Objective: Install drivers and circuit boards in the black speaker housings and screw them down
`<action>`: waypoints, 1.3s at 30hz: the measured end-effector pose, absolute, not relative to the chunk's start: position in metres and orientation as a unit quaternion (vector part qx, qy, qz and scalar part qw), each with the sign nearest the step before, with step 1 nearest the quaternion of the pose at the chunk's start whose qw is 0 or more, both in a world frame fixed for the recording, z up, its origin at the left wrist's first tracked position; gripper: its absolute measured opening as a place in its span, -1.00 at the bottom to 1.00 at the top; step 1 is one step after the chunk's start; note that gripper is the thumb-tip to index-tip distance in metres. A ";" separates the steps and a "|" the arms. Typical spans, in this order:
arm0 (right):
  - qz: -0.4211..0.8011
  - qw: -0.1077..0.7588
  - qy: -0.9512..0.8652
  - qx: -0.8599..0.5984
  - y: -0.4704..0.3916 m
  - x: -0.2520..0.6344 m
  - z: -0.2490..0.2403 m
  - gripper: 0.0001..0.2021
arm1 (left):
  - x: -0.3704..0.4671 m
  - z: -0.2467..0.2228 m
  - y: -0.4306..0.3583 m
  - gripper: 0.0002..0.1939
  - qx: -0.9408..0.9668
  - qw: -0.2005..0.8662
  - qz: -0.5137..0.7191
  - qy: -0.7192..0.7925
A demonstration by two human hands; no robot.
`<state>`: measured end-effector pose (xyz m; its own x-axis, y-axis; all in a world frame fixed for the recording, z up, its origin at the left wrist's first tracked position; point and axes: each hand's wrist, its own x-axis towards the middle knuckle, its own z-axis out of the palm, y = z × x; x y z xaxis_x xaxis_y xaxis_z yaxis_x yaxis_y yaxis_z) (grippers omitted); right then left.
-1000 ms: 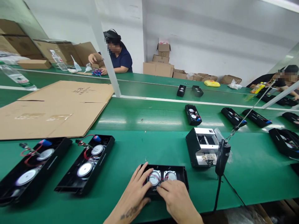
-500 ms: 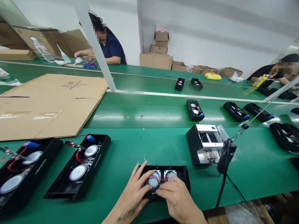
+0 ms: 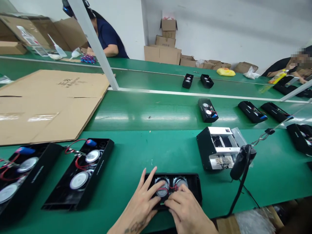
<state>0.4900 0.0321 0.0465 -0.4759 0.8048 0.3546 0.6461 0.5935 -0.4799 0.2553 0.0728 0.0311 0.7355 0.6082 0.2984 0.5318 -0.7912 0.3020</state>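
A black casing (image 3: 197, 191) with two round silver speakers (image 3: 162, 188) and red wires lies at the bottom centre of the view. Over its left end is my left hand (image 3: 143, 201), fingers spread, with fingertips on the left speaker and inside the casing. My right hand (image 3: 186, 208) reaches in from the right, its fingers bent and pressed together near the casing's front edge and the right speaker. Whatever those fingers pinch is hidden. Two more open casings with speakers, wires and blue parts, one of them nearer (image 3: 80, 175), rest at the left.
A black and white machine (image 3: 219, 146) stands at the right, beside a hanging black tool (image 3: 242, 162) on a cord. Flat cardboard (image 3: 53, 104) covers the left. More casings (image 3: 208, 110) sit beyond. Two people work across the bench behind a white post (image 3: 94, 42).
The view has shifted slightly, so the benches sit higher. My hands stay at the same casing, with small finger movements. The person at the left has bent lower.
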 end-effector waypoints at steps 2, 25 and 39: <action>0.126 0.300 -0.850 -0.414 0.031 0.487 0.042 -0.75 | 0.254 0.029 0.073 -0.61 0.927 0.100 0.197 0.302; 0.120 0.276 -0.863 -0.406 0.032 0.486 0.037 -0.64 | 0.254 0.025 0.094 -0.71 0.930 0.144 0.233 0.244; 0.275 0.040 -0.805 -0.524 0.098 0.480 0.102 -0.52 | 0.269 0.060 0.164 -0.68 0.886 0.330 0.109 0.306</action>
<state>0.4798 0.0984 0.1016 -0.4483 0.8654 -0.2239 0.8212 0.2998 -0.4855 0.2693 0.1643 0.0604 0.7893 0.6140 -0.0081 0.4698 -0.5954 0.6517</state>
